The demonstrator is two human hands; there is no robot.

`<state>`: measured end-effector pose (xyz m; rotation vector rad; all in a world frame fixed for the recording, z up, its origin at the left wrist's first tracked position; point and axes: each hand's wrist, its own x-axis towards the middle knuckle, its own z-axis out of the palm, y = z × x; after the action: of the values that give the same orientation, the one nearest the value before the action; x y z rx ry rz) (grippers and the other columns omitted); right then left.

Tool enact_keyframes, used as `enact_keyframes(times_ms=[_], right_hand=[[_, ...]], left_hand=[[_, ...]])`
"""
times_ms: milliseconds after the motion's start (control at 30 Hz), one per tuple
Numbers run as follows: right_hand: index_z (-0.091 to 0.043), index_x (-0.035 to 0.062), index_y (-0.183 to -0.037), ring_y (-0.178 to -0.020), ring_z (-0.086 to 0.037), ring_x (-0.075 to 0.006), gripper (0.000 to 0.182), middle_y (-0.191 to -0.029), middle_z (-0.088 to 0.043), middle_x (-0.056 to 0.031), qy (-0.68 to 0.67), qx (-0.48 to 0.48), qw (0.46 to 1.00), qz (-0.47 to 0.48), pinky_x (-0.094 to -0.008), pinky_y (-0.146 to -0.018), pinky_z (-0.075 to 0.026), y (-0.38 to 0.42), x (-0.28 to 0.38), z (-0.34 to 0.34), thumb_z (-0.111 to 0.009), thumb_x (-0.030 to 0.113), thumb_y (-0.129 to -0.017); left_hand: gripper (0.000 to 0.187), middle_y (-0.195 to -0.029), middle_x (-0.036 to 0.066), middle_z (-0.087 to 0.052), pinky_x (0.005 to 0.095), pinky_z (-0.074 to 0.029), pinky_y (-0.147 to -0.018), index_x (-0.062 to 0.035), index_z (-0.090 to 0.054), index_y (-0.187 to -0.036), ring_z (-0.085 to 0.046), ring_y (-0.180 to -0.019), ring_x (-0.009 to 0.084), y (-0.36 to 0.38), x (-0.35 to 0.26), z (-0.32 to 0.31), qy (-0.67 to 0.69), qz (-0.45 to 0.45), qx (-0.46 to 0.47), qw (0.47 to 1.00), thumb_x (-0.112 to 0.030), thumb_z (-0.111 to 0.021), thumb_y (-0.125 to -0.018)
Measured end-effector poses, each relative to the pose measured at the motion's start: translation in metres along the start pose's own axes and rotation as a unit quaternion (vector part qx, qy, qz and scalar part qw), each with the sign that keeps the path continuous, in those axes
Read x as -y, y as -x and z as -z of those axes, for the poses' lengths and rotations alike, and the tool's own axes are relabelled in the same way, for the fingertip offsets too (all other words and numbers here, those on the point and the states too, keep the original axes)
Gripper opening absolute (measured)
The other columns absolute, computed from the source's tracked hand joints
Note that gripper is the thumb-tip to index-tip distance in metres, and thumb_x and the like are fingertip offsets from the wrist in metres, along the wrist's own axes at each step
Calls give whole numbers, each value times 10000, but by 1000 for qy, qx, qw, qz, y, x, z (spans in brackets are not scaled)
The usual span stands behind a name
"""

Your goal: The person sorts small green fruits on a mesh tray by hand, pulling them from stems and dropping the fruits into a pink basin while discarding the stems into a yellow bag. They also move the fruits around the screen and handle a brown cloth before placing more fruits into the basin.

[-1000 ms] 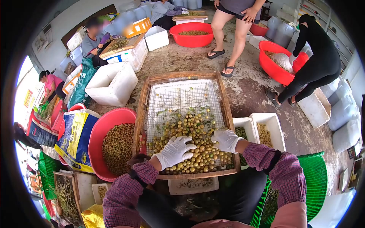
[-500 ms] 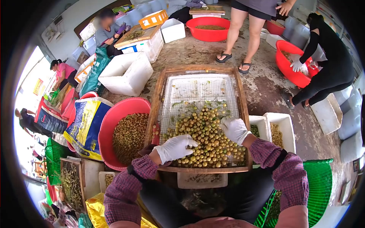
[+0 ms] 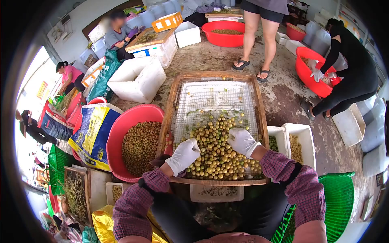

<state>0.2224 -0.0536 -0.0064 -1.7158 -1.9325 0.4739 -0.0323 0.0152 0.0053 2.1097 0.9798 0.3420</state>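
A wood-framed wire mesh screen (image 3: 219,91) lies in front of me. On its near half is a heap of small round yellow-brown fruits (image 3: 219,158), some green, with bits of leaf and stem. My left hand (image 3: 184,156), in a white glove, is closed at the left side of the heap, fingertips pressed together. Whatever it may hold is hidden. My right hand (image 3: 242,142), also gloved in white, has its fingers curled at the right upper side of the heap. I cannot make out what lies inside them.
A red tub (image 3: 113,137) of similar fruits stands left of the screen. White foam boxes (image 3: 309,141) with sorted fruits are on the right, a green basket (image 3: 338,202) near my right knee. A person's legs (image 3: 269,44) stand beyond; a co-worker (image 3: 352,65) bends over a red basin (image 3: 304,73).
My left hand has drawn back slightly left and up from the fruits, and its fingers have closed. My right hand has shifted a little left. The view has moved slightly.
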Motion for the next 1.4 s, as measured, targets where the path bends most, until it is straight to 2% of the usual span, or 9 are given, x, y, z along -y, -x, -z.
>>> enact_keyframes(times_ms=[233,333,667,833,967,1100,1233,1300,1400], right_hand=[[-608,40,-844,-848,-601,-306,164,-882,-607,-120,-35,38,995,86,-401,-727,-501,-24,31,-41,-636,195,-800],[-593,45,-804,-769,-606,-316,108,-852,-595,-111,64,13,989,132,-399,-690,-506,-28,45,-57,-650,131,-772],[-599,-24,-844,-825,-622,-373,154,-859,-623,-207,78,134,986,59,-436,-727,-515,-49,51,-50,-567,45,-711],[-579,-12,-776,-723,-643,-279,133,-764,-626,-156,-121,116,982,-83,-368,-661,-523,-42,62,-11,-616,102,-718],[-582,14,-747,-596,-618,-154,159,-749,-634,-105,-357,197,901,-145,-309,-581,-509,-6,78,14,-646,160,-755],[-597,-4,-804,-651,-641,-322,91,-743,-628,-174,-120,253,958,70,-393,-597,-514,51,109,-4,-587,75,-762],[-621,1,-875,-755,-629,-388,144,-785,-625,-202,-13,288,956,57,-448,-648,-501,77,123,-17,-560,54,-755],[-628,5,-909,-787,-633,-383,175,-787,-625,-200,32,349,936,35,-459,-667,-498,69,128,-11,-561,63,-758],[-630,12,-897,-731,-638,-364,172,-754,-631,-176,30,224,970,94,-454,-646,-509,62,109,-9,-554,91,-763]], left_hand=[[110,-678,159,-611,410,-472,-565,-18,-497,-845,-621,-617,325,-13,22,-4,-64,21,-101,993,-53,-586,-790],[111,-637,97,-580,350,-444,-465,-33,-482,-833,-585,-514,199,-11,10,7,131,168,-59,975,-30,-584,-789],[144,-682,11,-525,233,-422,-524,-28,-603,-869,-508,-571,77,-44,86,35,99,31,-197,975,70,-503,-838],[198,-904,141,-629,319,-488,-781,-15,-651,-893,-615,-852,269,-68,72,42,-78,-83,-136,984,74,-553,-747],[143,-965,162,-627,362,-481,-819,-42,-663,-885,-608,-900,321,-82,76,21,-144,-177,-97,969,-15,-592,-764],[82,-896,149,-653,407,-499,-740,-95,-660,-849,-627,-826,343,-92,79,12,-170,-79,-84,979,-106,-616,-780],[106,-756,141,-660,366,-503,-657,-90,-688,-829,-642,-703,302,-77,53,27,-86,-74,-170,979,-66,-624,-748],[128,-747,88,-685,282,-485,-583,-57,-713,-877,-628,-635,148,-54,21,44,22,-6,-70,997,-56,-652,-765],[188,-768,53,-687,257,-503,-608,-20,-712,-947,-634,-690,106,-12,-36,59,147,152,188,959,-62,-670,-768]])
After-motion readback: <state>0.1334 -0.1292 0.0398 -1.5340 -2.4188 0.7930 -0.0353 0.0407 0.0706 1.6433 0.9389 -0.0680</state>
